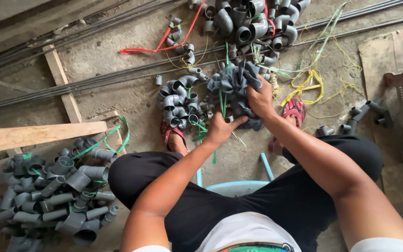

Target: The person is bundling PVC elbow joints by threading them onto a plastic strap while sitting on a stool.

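Low over the concrete floor, both my hands hold a bundle of grey plastic pipe fittings [234, 84] tied with green strapping [222, 100]. My right hand [260, 99] grips the bundle from its right side. My left hand [222, 128] holds it from below, fingers on the strap and lower fittings. A second cluster of grey elbow fittings [178, 100] lies just left of the bundle, touching it.
A big pile of grey fittings [54, 196] sits at lower left, another heap [253, 21] at top centre. Steel bars [94, 81] cross the floor. A wooden plank [38, 135] lies left. Yellow ties [311, 81], red cord [164, 42], blue stool [236, 184], my sandalled feet [295, 109].
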